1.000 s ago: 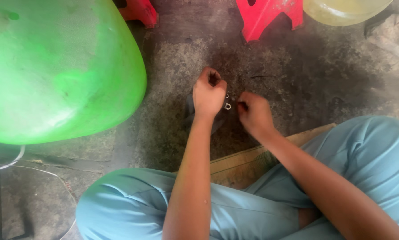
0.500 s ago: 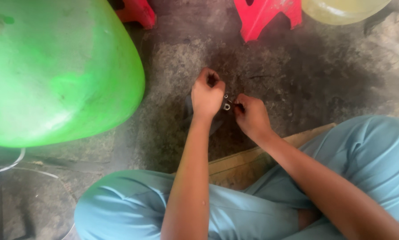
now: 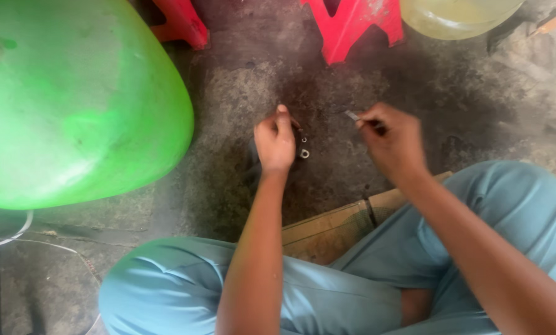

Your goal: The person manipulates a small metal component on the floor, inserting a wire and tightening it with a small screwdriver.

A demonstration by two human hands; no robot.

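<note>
Left hand [image 3: 275,144] fingers closed on small metal part [image 3: 303,152], right hand [image 3: 392,139] pinching thin metal piece [image 3: 352,115], bare concrete floor [image 3: 476,105] between.

At nine o'clock, the big rounded green plastic shell [image 3: 73,99] looks glossy; the grey concrete floor [image 3: 476,105] is rough and stained; small shiny metal ring parts [image 3: 304,152] glint at centre.

My left hand [image 3: 275,144] is closed around a small dark part with little silvery metal rings [image 3: 304,152] showing at its right side (too small for me to tell just what they are). My right hand [image 3: 392,139] pinches a short, thin metal piece [image 3: 352,115], greyish, sticking out leftward from my fingertips, held apart from the rings, above the dark concrete floor [image 3: 327,74].
</note>
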